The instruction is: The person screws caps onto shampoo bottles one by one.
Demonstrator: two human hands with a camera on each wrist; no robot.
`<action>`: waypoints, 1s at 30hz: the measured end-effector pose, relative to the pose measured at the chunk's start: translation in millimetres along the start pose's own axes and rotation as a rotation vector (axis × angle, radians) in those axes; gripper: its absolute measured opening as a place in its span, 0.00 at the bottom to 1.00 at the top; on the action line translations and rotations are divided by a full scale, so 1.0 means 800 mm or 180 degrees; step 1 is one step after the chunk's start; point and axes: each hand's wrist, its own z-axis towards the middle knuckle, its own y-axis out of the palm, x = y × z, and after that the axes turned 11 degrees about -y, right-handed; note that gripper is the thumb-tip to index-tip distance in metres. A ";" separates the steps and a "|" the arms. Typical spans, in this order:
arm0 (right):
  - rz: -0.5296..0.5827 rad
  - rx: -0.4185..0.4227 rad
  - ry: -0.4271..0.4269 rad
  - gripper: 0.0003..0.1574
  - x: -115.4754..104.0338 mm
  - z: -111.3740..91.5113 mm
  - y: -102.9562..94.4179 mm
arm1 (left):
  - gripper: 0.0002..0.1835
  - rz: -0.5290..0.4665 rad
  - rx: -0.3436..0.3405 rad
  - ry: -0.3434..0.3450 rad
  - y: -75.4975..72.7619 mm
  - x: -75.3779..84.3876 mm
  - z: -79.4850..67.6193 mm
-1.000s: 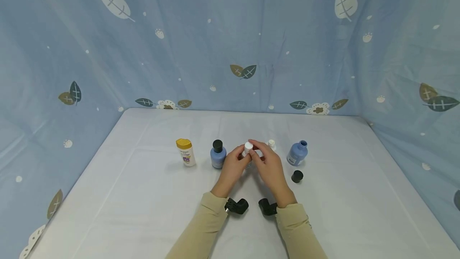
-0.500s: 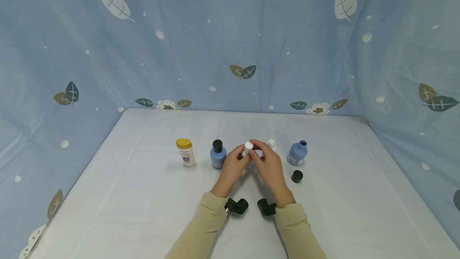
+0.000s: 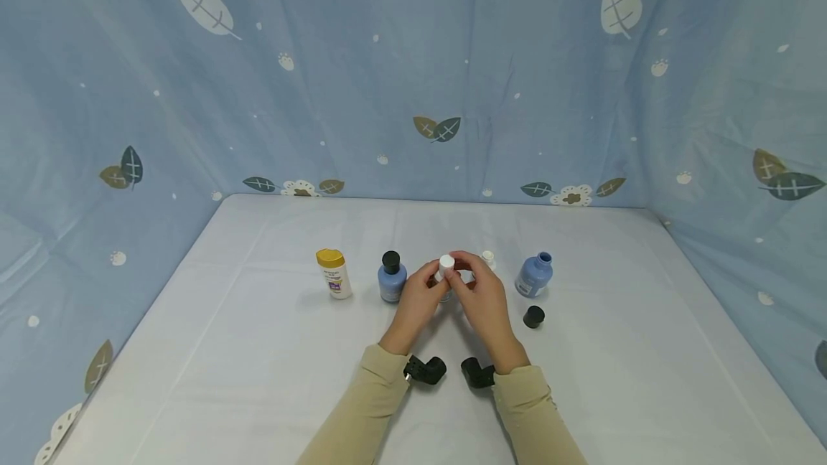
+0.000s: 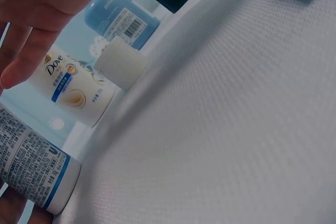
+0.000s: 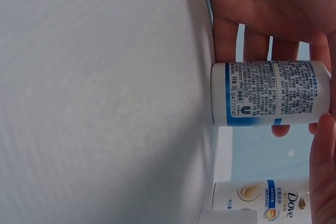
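Note:
A white bottle [image 5: 270, 93] with small print and a blue band stands upright between my hands. My left hand [image 3: 418, 301] wraps its fingers round the bottle's body. At the top, the thumb and forefinger of my right hand [image 3: 483, 301] pinch its white cap [image 3: 446, 262]. Beyond the right hand stands a second white bottle [image 4: 76, 87], marked Dove, largely covered by that hand in the head view. A loose white cap [image 4: 121, 62] sits on the table in front of it, hidden from the head view.
A blue bottle without a cap [image 3: 534, 275] stands at the right, its black cap [image 3: 534, 316] on the table nearby. Left of the hands are a black-capped blue bottle [image 3: 392, 278] and a yellow-capped white bottle [image 3: 334, 275]. A patterned blue curtain [image 3: 362, 77] hangs behind the white table [image 3: 226, 364].
My right wrist shifts very slightly to the left, while its fingers stay on the cap. The left hand and the bottles keep their places.

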 end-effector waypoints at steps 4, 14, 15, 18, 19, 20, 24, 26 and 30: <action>0.0043 -0.0017 -0.0011 0.21 0.001 -0.001 0.000 | 0.12 -0.0022 -0.0001 -0.0021 0.000 -0.001 0.000; -0.0016 -0.0120 -0.0223 0.24 0.000 0.000 -0.003 | 0.13 -0.0060 0.0013 0.0021 0.001 0.000 0.001; -0.0020 -0.0131 -0.0248 0.24 -0.001 0.000 -0.003 | 0.13 -0.0089 0.0002 0.0024 0.001 0.001 0.001; -0.0055 -0.0162 -0.0285 0.23 -0.001 0.000 -0.003 | 0.14 -0.0154 -0.0018 0.0037 0.001 0.002 0.000; -0.0063 -0.0168 -0.0290 0.22 0.000 0.000 -0.003 | 0.13 -0.0163 -0.0023 0.0053 0.001 0.002 0.000; -0.0072 -0.0177 -0.0298 0.22 0.000 0.000 -0.003 | 0.14 -0.0178 -0.0030 0.0068 0.001 0.002 0.000; -0.0097 -0.0198 -0.0290 0.22 0.000 0.000 -0.003 | 0.13 -0.0145 -0.0023 0.0088 0.001 0.001 0.001; -0.0106 -0.0195 -0.0298 0.23 0.000 0.000 -0.003 | 0.12 -0.0104 -0.0009 0.0087 0.001 0.000 0.001; -0.0127 -0.0179 -0.0301 0.22 0.000 0.000 -0.002 | 0.12 -0.0023 0.0032 0.0098 0.001 0.000 0.001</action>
